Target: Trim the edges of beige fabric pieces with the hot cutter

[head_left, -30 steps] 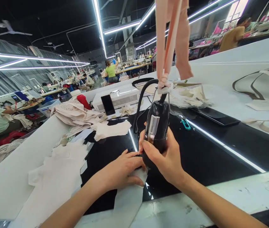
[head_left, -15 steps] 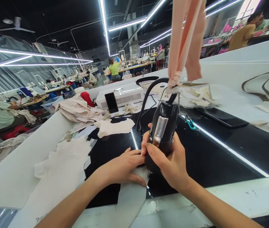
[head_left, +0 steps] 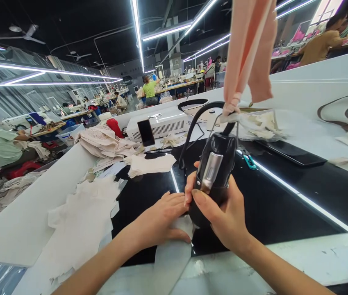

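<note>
See the black handheld tool [head_left: 215, 170] tipped slightly further right at its top than a second ago, and the whole view swung a little, with the bench contents now further right. Find the tool over the glossy black tabletop [head_left: 272, 205], base partly hidden; cannot tell about contact with the surface there. Note the right hand [head_left: 230, 219] wrapped round the body of the tool, thumb across the front just below a silver plate. Note the left hand [head_left: 166, 217] just left of the tool, laid palm-down on a pale piece [head_left: 172, 262], thumb apart from the fingers; cannot tell about contact between the two hands. Spot peach strips [head_left: 252, 53] knotted directly above the tool, and a black cable [head_left: 189, 130] arching out to its left. Beyond the tool to the left, see a stack of cream pieces [head_left: 152, 164] and a phone [head_left: 146, 132] leaning upright against a white vented box [head_left: 160, 128]. Right of the tool, see a turquoise cutter [head_left: 249, 159].
</note>
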{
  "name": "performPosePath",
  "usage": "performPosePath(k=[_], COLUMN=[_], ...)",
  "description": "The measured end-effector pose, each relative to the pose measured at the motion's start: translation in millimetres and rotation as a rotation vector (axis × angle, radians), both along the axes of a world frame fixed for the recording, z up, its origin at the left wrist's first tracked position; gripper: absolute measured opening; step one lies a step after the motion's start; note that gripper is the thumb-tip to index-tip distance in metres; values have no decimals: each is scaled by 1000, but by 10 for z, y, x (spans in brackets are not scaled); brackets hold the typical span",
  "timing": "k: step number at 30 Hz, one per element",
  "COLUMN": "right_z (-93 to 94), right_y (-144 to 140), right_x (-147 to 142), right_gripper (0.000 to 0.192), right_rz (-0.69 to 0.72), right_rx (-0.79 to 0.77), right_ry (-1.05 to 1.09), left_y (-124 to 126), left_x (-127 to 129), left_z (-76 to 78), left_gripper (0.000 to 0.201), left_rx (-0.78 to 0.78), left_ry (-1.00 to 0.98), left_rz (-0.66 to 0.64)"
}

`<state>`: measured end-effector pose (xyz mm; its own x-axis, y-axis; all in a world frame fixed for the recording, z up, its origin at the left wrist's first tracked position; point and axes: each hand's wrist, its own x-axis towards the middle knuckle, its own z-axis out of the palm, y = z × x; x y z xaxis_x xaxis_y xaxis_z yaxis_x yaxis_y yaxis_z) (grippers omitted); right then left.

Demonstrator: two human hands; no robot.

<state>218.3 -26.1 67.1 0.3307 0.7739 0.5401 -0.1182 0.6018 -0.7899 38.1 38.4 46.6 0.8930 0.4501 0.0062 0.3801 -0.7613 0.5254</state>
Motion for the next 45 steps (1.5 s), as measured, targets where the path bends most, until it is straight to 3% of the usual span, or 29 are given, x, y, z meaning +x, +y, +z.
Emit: performPosePath(k=[4, 8, 12, 16, 22, 29, 37, 45], right_z=[24, 33, 37, 21, -13, -70, -188, -168], right_y=[17, 32, 16, -25, -72, -186, -278, -314], right_x=[11, 24, 28, 32, 20, 85, 197, 233], right_gripper=[24, 25, 26, 25, 27, 36, 38, 37], right_rz=[33, 44, 37, 48, 78, 98, 137, 129], right_rx=[8, 4, 7, 1, 8, -20, -7, -12], right_ry=[60, 82, 74, 70, 52, 23, 29, 13], left_y=[-321, -560, -535, -406, -257, -105, -110, -147], left_x=[-199, -302, -374, -472, -413, -216, -335, -403], left_z=[-109, -228, -266, -200, -166, -333, -350, -362], left_gripper=[35, 21, 24, 34, 28, 24, 21, 25], left_rx=[221, 326, 403, 376, 367, 373, 470, 503], left_ry=[-43, -47, -123, -176, -176, -140, -141, -137], left_rz=[250, 236, 131, 1, 86, 70, 35, 0])
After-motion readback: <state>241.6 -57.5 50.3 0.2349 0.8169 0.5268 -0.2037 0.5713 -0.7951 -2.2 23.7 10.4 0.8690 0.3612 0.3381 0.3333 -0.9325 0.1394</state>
